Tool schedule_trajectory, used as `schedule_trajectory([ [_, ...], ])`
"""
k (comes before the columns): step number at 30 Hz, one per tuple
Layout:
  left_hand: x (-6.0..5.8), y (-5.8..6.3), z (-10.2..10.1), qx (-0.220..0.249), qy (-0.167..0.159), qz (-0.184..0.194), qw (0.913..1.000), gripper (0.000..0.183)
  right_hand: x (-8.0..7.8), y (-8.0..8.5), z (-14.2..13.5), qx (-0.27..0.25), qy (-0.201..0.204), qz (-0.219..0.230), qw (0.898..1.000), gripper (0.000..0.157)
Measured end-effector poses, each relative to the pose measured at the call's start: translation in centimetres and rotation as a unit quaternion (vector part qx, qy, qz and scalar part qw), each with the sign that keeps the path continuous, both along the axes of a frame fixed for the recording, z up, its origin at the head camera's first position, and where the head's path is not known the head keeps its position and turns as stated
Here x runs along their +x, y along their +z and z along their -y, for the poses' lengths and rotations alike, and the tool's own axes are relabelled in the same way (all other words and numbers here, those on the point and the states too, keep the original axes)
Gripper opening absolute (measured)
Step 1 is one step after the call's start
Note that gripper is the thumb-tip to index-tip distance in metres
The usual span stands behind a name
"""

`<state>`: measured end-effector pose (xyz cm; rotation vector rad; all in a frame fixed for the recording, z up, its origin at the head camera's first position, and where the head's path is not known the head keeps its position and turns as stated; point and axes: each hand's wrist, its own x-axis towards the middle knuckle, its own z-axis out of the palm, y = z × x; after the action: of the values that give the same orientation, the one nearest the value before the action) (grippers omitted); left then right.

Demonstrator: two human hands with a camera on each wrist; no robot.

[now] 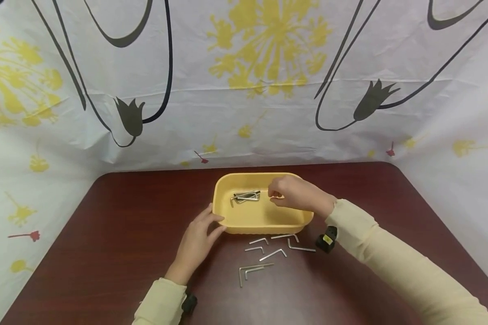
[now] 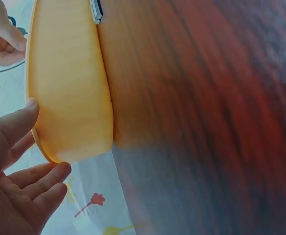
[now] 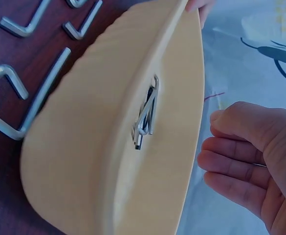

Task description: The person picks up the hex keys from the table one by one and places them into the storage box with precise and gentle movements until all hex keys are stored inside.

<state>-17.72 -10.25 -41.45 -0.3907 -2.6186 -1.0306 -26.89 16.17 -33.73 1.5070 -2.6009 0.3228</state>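
A yellow plastic tray (image 1: 244,229) stands on the dark table. My left hand (image 1: 199,237) holds it at its near left corner; in the left wrist view the thumb (image 2: 20,120) and fingertips lie against its wall and rim. Over the right half of the tray is my right hand (image 1: 294,192), its fingers loosely bent and nothing visible between them. Several hex keys (image 1: 246,197), silver and black, lie in a pile inside the tray, left of that hand. More L-shaped hex keys (image 1: 273,255) are spread on the table in front of the tray.
The reddish-brown table (image 1: 146,216) has rounded far corners. A white cloth (image 1: 268,131) with yellow and dark floral prints hangs behind it and along both sides. Black wrist cameras (image 1: 327,239) are strapped at both cuffs.
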Motion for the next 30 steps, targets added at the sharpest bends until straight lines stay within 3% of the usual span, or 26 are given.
schedule_trajectory([
  [8,-0.1,0.1,0.2,0.004,0.003,0.007,1.0000,0.021,1.7,-0.4,-0.2,-0.016,0.016,-0.016,1.000,0.007],
  [17,0.0,-0.1,0.2,0.005,0.004,0.009,0.9999,0.021,4.6,-1.4,0.2,-0.021,0.024,-0.030,0.999,0.008],
  [30,0.2,0.0,0.0,0.008,0.002,0.005,0.9999,0.021,7.4,-2.2,0.2,-0.030,0.007,-0.033,0.999,0.011],
])
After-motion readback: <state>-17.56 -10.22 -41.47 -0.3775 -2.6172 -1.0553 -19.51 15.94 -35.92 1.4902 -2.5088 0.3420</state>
